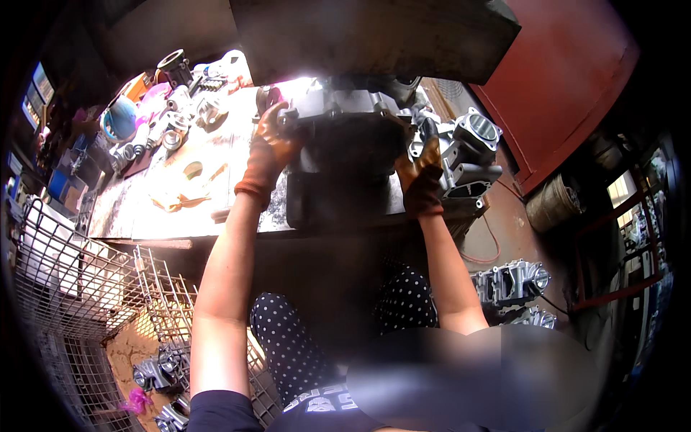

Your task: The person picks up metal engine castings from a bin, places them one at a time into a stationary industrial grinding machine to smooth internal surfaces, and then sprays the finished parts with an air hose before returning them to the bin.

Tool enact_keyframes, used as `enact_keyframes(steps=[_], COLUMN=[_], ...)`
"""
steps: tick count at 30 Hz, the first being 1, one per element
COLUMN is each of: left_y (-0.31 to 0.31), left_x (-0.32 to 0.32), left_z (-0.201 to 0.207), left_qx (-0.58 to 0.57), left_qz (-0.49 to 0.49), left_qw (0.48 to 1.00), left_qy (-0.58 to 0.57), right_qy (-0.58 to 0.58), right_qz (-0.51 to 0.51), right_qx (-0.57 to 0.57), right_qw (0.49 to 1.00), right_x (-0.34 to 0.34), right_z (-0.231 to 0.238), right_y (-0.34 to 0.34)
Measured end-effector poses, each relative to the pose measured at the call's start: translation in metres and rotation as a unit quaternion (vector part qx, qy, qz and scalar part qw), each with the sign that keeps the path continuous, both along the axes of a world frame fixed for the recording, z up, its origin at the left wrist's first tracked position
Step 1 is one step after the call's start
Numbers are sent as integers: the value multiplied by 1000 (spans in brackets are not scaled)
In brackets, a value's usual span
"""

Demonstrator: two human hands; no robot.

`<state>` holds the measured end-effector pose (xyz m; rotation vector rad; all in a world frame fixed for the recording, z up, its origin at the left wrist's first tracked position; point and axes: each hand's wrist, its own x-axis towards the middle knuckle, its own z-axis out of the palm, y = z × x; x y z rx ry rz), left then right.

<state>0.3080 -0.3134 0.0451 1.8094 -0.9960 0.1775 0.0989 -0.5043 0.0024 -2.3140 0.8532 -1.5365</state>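
Note:
A wide silver-grey metal casting (pixel 338 105) stands at the far middle of the bench, its near side lost in deep shadow. My left hand (pixel 272 147), in an orange-brown work glove, curls its fingers round the casting's left end. On the other side my right hand (pixel 421 178), gloved alike, is closed against the casting's right side; its fingertips are partly dark and hard to make out. Just beyond the right hand, another silver casting with a round bore (pixel 481 128) sits at the bench's right end.
Loose metal parts (pixel 173 137) and a blue round container (pixel 119 119) crowd the bench's left. A dark metal panel (pixel 374 36) hangs over the far side. Wire baskets (pixel 79 281) stand at lower left, and more castings (pixel 511 282) lie low on the right by a red panel (pixel 561 86).

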Motion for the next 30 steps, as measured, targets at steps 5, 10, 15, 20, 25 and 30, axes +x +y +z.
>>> enact_keyframes(steps=[5, 10, 15, 20, 25, 30], left_y=[-13, -45, -46, -45, -49, -41], left_x=[30, 31, 35, 31, 43, 59], left_z=[-39, -63, -65, -58, -60, -72], left_qx=[-66, -224, -342, -175, -53, -191], left_qz=[-115, -137, -203, -142, -57, -89], left_qw=[977, 930, 837, 952, 997, 963], left_qy=[166, 257, 376, 207, -9, 169], right_qy=[-92, -99, -125, -185, -288, -233], right_qz=[132, 95, 64, 15, 325, 208], right_qx=[-141, -202, -149, -340, -120, -100], right_qw=[977, 970, 979, 922, 893, 945], right_x=[-49, -75, -74, -70, -46, -22], right_z=[106, 159, 167, 211, 243, 276], right_y=[34, 31, 28, 12, -28, -12])
